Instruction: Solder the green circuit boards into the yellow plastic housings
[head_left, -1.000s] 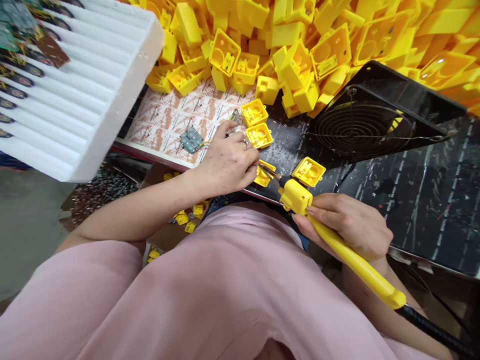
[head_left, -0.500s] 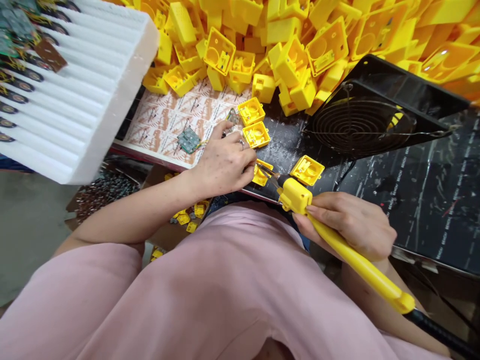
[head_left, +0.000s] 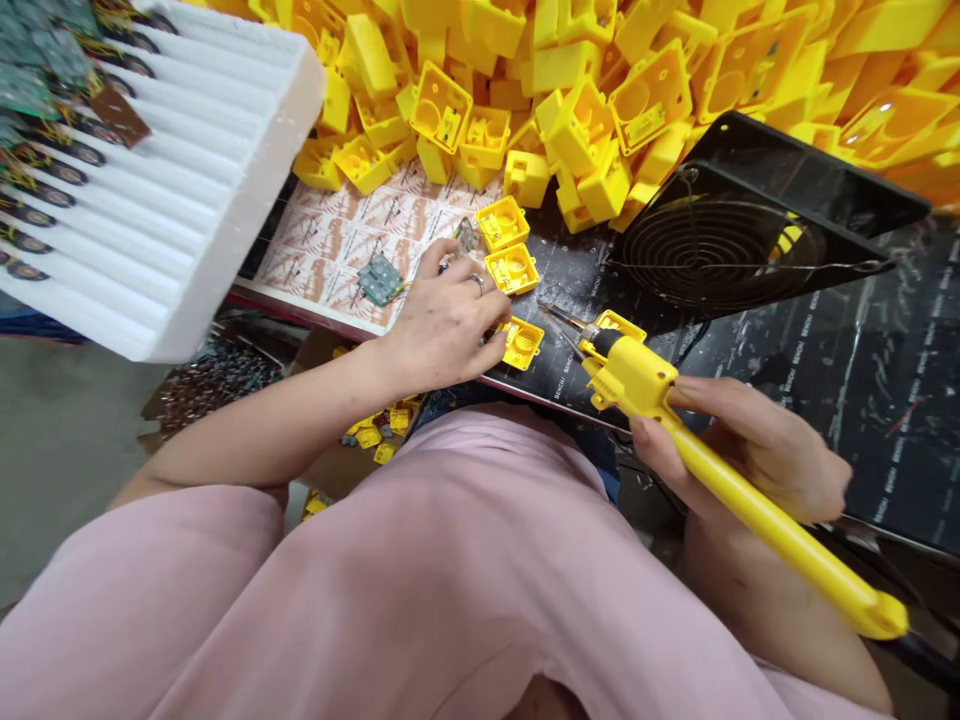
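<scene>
My right hand (head_left: pixel 750 440) is closed around the yellow handle of a soldering iron (head_left: pixel 645 380), its metal tip pointing left above the black bench mat. Palm down, my left hand (head_left: pixel 450 325) rests at the bench edge, thumb and index finger at the left side of a small yellow case (head_left: pixel 523 343); how firmly they grip is partly hidden. Its outermost finger reaches a small circuit board (head_left: pixel 466 236). Two more small open cases, an upper one (head_left: pixel 502 222) and a lower one (head_left: pixel 512 268), lie just beyond. Another case (head_left: pixel 621 327) sits partly behind the iron.
A green circuit board (head_left: pixel 380 278) with wires lies on the printed sheet (head_left: pixel 315 240). Yellow housings (head_left: pixel 585 120) are heaped along the back. A black fan (head_left: pixel 720 230) stands right. White foam (head_left: pixel 232 150) bearing boards and round parts juts in at left. Below is a box of small parts (head_left: pixel 217 390).
My right hand has drawn the soldering iron back to the right, away from the small case near my left hand. The left hand has hardly moved.
</scene>
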